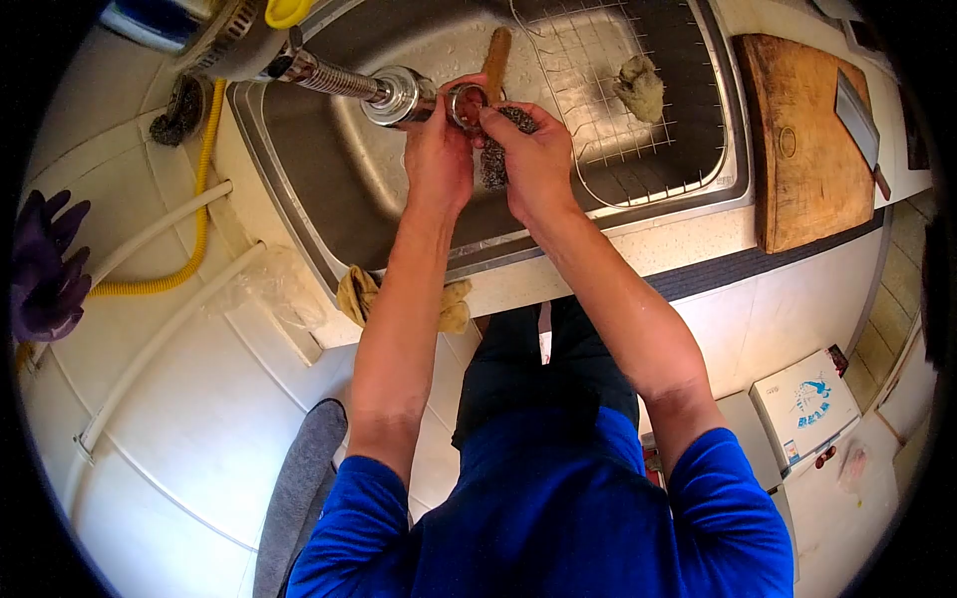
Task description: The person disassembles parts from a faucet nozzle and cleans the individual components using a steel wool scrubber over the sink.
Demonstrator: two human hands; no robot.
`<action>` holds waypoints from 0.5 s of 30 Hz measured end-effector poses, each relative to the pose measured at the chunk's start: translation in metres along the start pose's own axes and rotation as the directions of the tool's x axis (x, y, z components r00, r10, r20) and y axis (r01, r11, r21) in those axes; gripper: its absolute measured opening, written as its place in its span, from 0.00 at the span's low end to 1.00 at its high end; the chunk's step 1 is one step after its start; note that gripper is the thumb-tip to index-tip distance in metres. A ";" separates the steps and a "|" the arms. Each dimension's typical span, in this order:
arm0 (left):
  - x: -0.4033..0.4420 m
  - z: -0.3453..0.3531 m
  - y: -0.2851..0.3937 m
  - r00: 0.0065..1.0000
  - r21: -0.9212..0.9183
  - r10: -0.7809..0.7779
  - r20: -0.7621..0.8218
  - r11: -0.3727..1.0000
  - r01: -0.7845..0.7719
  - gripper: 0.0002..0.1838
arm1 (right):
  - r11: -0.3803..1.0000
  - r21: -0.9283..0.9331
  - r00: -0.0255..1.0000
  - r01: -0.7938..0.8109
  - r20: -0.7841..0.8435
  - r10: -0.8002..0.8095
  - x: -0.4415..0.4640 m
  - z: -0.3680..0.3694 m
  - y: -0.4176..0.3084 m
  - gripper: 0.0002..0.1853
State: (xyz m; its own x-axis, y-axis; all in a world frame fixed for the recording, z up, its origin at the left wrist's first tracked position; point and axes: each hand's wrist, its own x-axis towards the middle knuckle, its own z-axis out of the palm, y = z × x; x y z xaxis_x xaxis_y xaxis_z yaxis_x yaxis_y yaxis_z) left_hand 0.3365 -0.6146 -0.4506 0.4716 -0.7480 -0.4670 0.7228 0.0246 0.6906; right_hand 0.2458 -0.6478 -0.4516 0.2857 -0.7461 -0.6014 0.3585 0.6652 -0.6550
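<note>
Over the sink (371,159), my left hand (439,164) is closed around a small round metal ring (466,106), its round opening facing up. My right hand (540,164) has its thumb at the ring's rim. A grey steel wool scrubber (494,164) is held in the right hand, showing both below and beyond the thumb. Close beside my left hand is the shiny faucet head (401,97) on its flexible neck. A brown wooden handle (496,62) lies in the sink just beyond my fingers; its far part is hidden by the hands.
A wire rack (598,149) spans the sink's right side, with a pale sponge-like clump (639,88) on it. Further right, a cleaver (855,118) lies on a wooden cutting board (797,149). A yellowish cloth (356,294) hangs at the front edge; purple gloves (50,264) are at left.
</note>
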 end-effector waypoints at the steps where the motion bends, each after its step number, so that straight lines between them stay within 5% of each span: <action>1: 0.004 -0.006 0.000 1.000 0.061 0.017 0.021 0.998 -0.019 0.20 | 1.000 -0.001 1.000 0.003 0.000 -0.003 0.000 0.002 -0.001 0.09; 2: 0.008 -0.011 -0.001 0.999 0.122 0.033 0.042 0.992 -0.038 0.26 | 0.998 -0.057 1.000 0.011 -0.009 -0.012 0.000 0.004 -0.001 0.09; 9: 0.016 -0.016 0.003 0.997 0.129 0.079 -0.025 0.989 -0.075 0.26 | 0.990 -0.142 0.990 -0.020 0.137 0.039 -0.001 0.002 -0.005 0.12; 13: 0.010 -0.009 0.008 1.000 0.044 -0.021 0.010 0.999 0.021 0.17 | 0.967 -0.212 0.982 -0.142 0.095 0.165 0.003 -0.003 -0.035 0.18; 15: 0.007 -0.005 0.007 0.998 0.095 -0.043 -0.048 0.994 0.048 0.12 | 0.954 -0.270 0.973 0.131 0.221 -0.071 0.018 -0.006 -0.026 0.22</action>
State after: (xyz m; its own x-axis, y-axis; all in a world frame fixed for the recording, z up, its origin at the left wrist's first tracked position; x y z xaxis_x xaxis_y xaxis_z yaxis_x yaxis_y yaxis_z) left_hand 0.3475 -0.6161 -0.4514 0.4638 -0.7156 -0.5224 0.6934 -0.0739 0.7168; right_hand 0.2360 -0.6788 -0.4485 0.4485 -0.7795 -0.4373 0.1393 0.5442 -0.8273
